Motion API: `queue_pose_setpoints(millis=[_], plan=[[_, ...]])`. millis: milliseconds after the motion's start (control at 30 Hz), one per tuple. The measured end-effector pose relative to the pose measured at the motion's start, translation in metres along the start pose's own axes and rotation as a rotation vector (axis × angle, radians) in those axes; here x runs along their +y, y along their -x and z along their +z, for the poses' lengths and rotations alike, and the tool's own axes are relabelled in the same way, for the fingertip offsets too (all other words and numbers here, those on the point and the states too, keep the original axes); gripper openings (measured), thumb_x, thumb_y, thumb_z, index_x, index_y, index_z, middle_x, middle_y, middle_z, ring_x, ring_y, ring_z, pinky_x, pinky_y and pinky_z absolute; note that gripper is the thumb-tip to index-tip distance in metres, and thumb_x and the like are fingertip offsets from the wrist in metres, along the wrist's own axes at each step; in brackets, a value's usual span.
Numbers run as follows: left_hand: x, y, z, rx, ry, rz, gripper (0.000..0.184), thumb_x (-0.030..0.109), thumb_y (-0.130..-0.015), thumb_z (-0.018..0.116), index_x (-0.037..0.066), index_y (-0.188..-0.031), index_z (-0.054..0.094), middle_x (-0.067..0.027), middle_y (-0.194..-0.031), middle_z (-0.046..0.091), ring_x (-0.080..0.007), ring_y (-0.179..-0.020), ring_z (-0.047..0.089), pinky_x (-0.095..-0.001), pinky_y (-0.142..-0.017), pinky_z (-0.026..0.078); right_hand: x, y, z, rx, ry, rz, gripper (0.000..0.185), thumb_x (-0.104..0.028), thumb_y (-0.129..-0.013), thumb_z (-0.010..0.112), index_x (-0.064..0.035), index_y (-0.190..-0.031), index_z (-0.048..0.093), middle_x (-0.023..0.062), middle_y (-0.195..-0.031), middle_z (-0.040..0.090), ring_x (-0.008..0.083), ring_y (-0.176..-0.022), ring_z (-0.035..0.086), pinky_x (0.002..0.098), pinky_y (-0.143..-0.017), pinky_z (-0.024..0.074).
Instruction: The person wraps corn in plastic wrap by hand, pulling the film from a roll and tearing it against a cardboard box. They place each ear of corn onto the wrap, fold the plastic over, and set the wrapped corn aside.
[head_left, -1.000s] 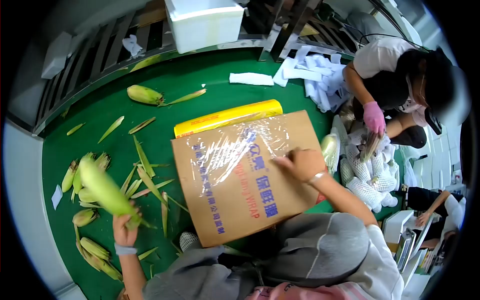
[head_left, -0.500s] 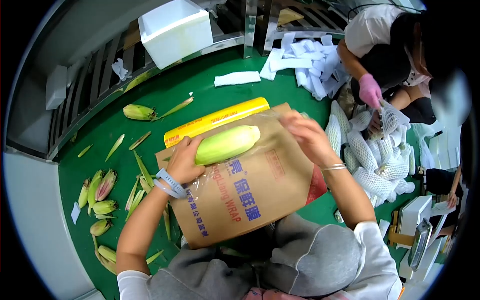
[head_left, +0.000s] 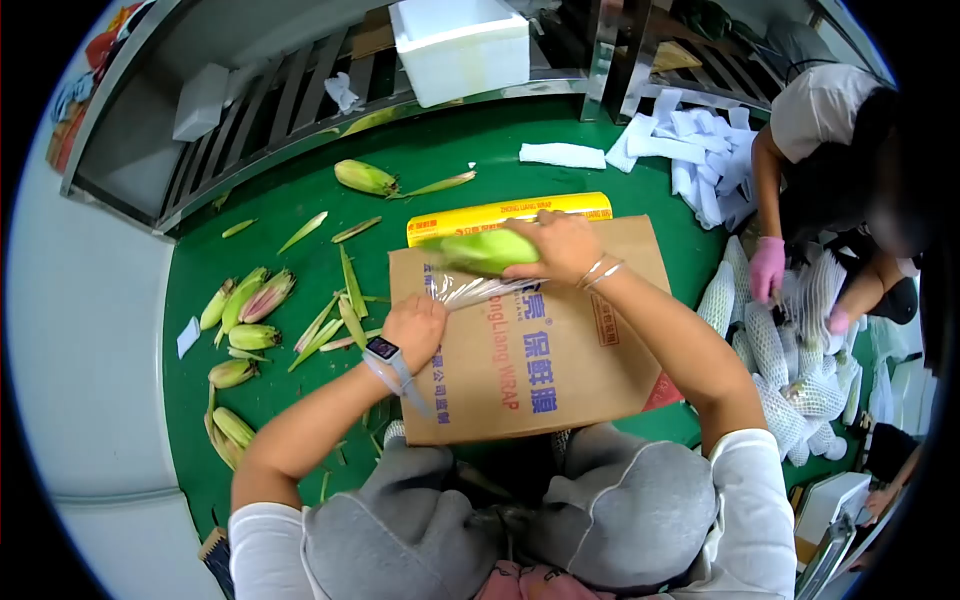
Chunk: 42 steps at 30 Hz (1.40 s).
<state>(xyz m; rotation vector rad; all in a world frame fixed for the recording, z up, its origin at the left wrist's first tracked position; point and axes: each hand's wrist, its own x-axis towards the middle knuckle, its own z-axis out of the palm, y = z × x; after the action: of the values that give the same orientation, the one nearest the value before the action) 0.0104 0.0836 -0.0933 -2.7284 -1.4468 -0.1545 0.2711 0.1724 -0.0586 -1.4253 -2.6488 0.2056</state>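
- Right now my right hand [head_left: 565, 248] is closed around the corn [head_left: 490, 252], holding it above the upper part of the box [head_left: 470, 395], beside the roll [head_left: 510, 213]; the corn's far end is blurred.
- My left hand [head_left: 415, 325] rests on the box by the film [head_left: 475, 292], fingers curled; I cannot tell whether it pinches the film or only presses it.
- Handling this well, I judge, takes a light grip on the husk, the film kept flat and taut under my left hand, and an even turn of the corn so no crease builds.
- My right fingers should stay clear of the film, or it may bunch and cling to them.
- The watch [head_left: 382, 348] could snag the film's edge if that wrist drops.
- The box sits over my knees [head_left: 640, 490], so hard pressure could tip it.
- Leftward on the floor lie loose husks [head_left: 352, 290] and more ears [head_left: 242, 300].
- To the right, a co-worker's gloved hand [head_left: 768, 265] is at the netted pile [head_left: 770, 350], apart from mine.
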Motion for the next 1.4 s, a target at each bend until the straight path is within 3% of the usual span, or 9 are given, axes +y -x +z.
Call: queue_pose_setpoints(millis=[133, 333, 467, 600, 833, 900, 1033, 1200, 1400], plan=[[-0.004, 0.047, -0.042, -0.255, 0.004, -0.073, 0.008, 0.009, -0.076, 0.049, 0.002, -0.073, 0.053, -0.0162, -0.068, 0.059, -0.0288, -0.063, 0.063, -0.0359, -0.051, 0.052, -0.009, 0.046, 0.005, 0.092, 0.138, -0.033, 0.067, -0.065, -0.07, 0.056, -0.0216, -0.121, 0.052, 0.0167, -0.089, 0.059, 0.0304, -0.079, 0.06, 0.0393, -0.069, 0.0452], [0.023, 0.064, -0.102, -0.426, 1.759, -0.588, 0.027, 0.022, -0.094, 0.043, 0.0, -0.095, 0.059, -0.019, -0.112, 0.055, -0.0213, -0.099, 0.057, -0.0344, -0.084, 0.045, -0.085, 0.142, -0.004, -0.082, -0.19, -0.243, 0.066, -0.055, -0.07, 0.064, -0.0105, -0.119, 0.054, 0.0131, -0.082, 0.055, 0.028, -0.067, 0.058, 0.0367, -0.061, 0.0469], [0.062, 0.026, -0.051, -0.57, 1.378, 0.079, 0.04, 0.028, -0.094, 0.044, -0.002, -0.12, 0.051, -0.014, -0.117, 0.052, -0.0238, -0.109, 0.049, -0.0344, -0.095, 0.037, -0.083, 0.126, -0.009, -0.146, -0.325, -0.286, 0.056, -0.047, -0.069, 0.069, -0.0086, -0.109, 0.061, 0.0135, -0.103, 0.05, 0.0279, -0.091, 0.052, 0.035, -0.073, 0.0447], [0.086, -0.011, -0.072, -0.61, 0.645, 0.05, 0.045, 0.032, -0.088, 0.054, -0.002, -0.116, 0.051, -0.0155, -0.109, 0.053, -0.029, -0.1, 0.05, -0.0387, -0.089, 0.04, -0.062, 0.08, -0.016, 0.022, -0.102, -0.102, 0.034, -0.032, -0.074, 0.066, -0.0115, -0.102, 0.062, 0.0113, -0.113, 0.048, 0.0287, -0.107, 0.043, 0.0391, -0.085, 0.0368], [0.126, -0.049, -0.025, 0.103, -0.071, 0.117, 0.106, 0.049, -0.052, 0.078, -0.003, -0.132, 0.032, -0.026, -0.129, 0.039, -0.0428, -0.117, 0.039, -0.0506, -0.101, 0.029, 0.005, -0.026, 0.006, 0.327, 0.239, -0.01, 0.033, -0.028, -0.077, 0.062, -0.0041, -0.099, 0.055, 0.0143, -0.102, 0.058, 0.0273, -0.098, 0.054, 0.0376, -0.081, 0.0418], [0.106, -0.088, -0.032, -0.089, 0.054, 0.043, 0.097, 0.042, -0.051, 0.081, -0.002, -0.126, 0.038, -0.0216, -0.115, 0.048, -0.0366, -0.106, 0.047, -0.0455, -0.093, 0.037, 0.014, -0.046, -0.014, -0.001, -0.069, 0.418, 0.033, -0.023, -0.077, 0.064, -0.0003, -0.101, 0.057, 0.0179, -0.095, 0.064, 0.031, -0.091, 0.061, 0.0391, -0.076, 0.0488], [0.063, -0.143, -0.019, -0.075, 0.277, 0.023, 0.069, 0.03, -0.05, 0.082, -0.002, -0.104, 0.053, -0.0182, -0.097, 0.056, -0.0326, -0.094, 0.053, -0.0403, -0.082, 0.045, 0.034, -0.063, -0.013, -0.489, -0.019, 0.453, 0.038, -0.018, -0.067, 0.069, 0.0007, -0.1, 0.064, 0.0239, -0.105, 0.06, 0.0333, -0.097, 0.061, 0.0353, -0.082, 0.0502], [0.061, -0.124, -0.021, -0.401, 0.585, 0.164, 0.057, 0.029, -0.051, 0.077, 0.0, -0.095, 0.057, -0.0191, -0.093, 0.059, -0.0337, -0.089, 0.058, -0.0389, -0.081, 0.047, 0.044, -0.053, 0.007, -0.742, -0.321, 0.467, 0.013, -0.01, -0.066, 0.073, -0.0014, -0.074, 0.07, 0.0095, -0.069, 0.067, 0.0168, -0.061, 0.066, 0.0285, -0.056, 0.0529], [0.067, -0.06, -0.045, -0.892, 0.648, 0.48, 0.047, 0.027, -0.052, 0.076, 0.001, -0.086, 0.059, -0.0179, -0.083, 0.062, -0.032, -0.079, 0.06, -0.0385, -0.072, 0.048, 0.033, -0.024, 0.006, -0.412, -0.227, 0.43, 0.011, -0.009, -0.066, 0.072, -0.002, -0.073, 0.068, 0.0101, -0.07, 0.067, 0.0199, -0.064, 0.065, 0.0291, -0.061, 0.0523]])
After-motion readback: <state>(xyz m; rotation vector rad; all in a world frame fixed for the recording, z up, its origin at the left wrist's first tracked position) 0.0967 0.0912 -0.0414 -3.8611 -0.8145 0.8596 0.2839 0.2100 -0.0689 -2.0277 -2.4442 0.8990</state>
